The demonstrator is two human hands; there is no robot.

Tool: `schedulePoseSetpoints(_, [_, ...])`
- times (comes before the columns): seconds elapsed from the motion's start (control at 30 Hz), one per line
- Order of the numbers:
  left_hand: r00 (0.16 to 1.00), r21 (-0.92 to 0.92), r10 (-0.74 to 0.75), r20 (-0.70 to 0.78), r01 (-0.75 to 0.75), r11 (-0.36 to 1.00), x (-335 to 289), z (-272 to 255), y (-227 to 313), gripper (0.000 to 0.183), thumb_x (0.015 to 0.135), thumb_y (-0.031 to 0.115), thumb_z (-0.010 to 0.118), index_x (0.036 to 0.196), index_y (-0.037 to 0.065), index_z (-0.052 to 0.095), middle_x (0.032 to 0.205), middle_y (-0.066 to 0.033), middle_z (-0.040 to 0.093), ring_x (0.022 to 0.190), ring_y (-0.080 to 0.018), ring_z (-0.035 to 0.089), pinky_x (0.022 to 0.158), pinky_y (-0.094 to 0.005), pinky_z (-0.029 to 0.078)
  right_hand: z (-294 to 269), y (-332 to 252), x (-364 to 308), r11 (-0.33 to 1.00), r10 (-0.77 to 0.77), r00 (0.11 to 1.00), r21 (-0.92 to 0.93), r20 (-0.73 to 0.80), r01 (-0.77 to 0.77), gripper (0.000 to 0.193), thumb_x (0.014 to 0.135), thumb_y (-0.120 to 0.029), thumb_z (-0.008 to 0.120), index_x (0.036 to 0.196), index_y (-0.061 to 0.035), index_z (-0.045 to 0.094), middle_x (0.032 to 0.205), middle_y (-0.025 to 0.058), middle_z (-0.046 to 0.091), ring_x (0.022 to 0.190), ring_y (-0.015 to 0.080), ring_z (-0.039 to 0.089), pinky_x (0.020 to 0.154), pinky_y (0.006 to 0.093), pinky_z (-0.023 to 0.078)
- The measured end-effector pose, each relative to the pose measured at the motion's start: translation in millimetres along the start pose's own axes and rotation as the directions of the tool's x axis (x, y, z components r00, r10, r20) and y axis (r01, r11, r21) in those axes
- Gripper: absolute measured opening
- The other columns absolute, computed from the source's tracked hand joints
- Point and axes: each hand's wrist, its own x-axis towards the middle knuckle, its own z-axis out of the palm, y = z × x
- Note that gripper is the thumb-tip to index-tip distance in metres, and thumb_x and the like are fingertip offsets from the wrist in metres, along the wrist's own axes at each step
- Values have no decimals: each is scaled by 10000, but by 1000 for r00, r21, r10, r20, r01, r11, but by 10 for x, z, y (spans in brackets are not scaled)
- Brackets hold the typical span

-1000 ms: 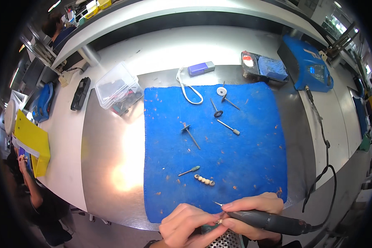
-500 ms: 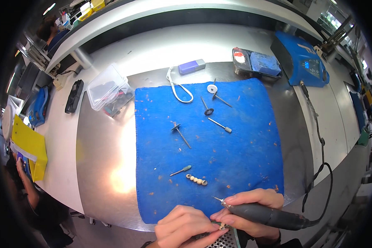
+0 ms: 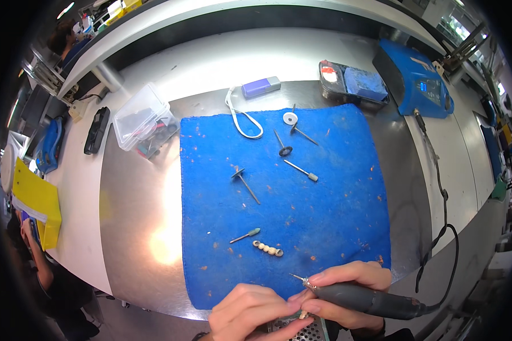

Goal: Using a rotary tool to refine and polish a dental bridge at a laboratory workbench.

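My right hand is closed around a dark rotary handpiece, its thin bur pointing left over the blue cloth. Close beside it, at the cloth's near edge, my left hand pinches a small cream-coloured dental piece. Fingertips of both hands meet around this piece and hide most of it. Just beyond them lies a tooth-coloured dental bridge with dark ends. A green-tipped grinding bit rests beside the bridge.
Several mounted bits and discs, including a white disc, lie farther back. Behind are a purple-and-grey block with a strap, a clear box, a black tray and the blue control unit. Its cord hangs right. A perforated metal surface shows below my hands.
The view has shifted slightly, so the cloth and tools appear a little farther left. My fingers have moved slightly around the small piece. Both hands keep their hold.
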Motion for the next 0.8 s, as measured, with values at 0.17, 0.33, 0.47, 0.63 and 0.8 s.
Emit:
schedulePoseSetpoints(0.17, [997, -119, -4, 78, 13, 993, -50, -20, -154, 449, 713, -2, 876, 1136, -43, 729, 941, -131, 712, 801, -225, 671, 691, -308, 518, -62, -93, 30, 980, 0, 1000, -197, 15, 3, 350, 732, 2, 896, 1021, 36, 701, 873, 171, 763, 797, 203, 769, 688, 262, 615])
schedulePoseSetpoints(0.33, [995, -198, -32, 91, 49, 979, -19, -16, -121, 414, 720, -15, 870, 1109, -50, 733, 891, -111, 688, 779, -205, 657, 665, -292, 508, -65, -95, 32, 987, -12, 1000, -160, -7, 11, 363, 718, -21, 912, 1012, 38, 707, 867, 161, 765, 783, 184, 767, 681, 252, 610])
schedulePoseSetpoints(0.47, [997, -221, -34, 63, 47, 974, -51, 1, -144, 404, 721, -15, 870, 1099, -55, 734, 910, -116, 699, 773, -203, 657, 660, -293, 508, -81, -88, 46, 980, -23, 999, -195, 44, 31, 352, 745, -50, 898, 1018, 48, 698, 861, 172, 762, 779, 199, 768, 686, 261, 615])
schedulePoseSetpoints(0.63, [997, -154, -38, 69, 48, 987, -47, -38, -177, 366, 751, -28, 844, 1098, -62, 731, 922, -147, 727, 785, -219, 682, 673, -301, 527, -21, -61, -43, 996, -50, 998, 70, -30, 52, 323, 835, -52, 821, 1068, 95, 652, 867, 238, 745, 780, 273, 769, 700, 322, 637])
schedulePoseSetpoints(0.8, [974, -195, -194, 114, 213, 957, -114, -85, -138, 332, 802, -64, 797, 1124, -77, 720, 917, -152, 736, 762, -217, 702, 677, -282, 543, -109, -102, 6, 974, -174, 983, 159, 63, 163, 287, 1002, -260, 657, 1047, 22, 629, 832, 192, 710, 828, 307, 744, 967, 600, 545])
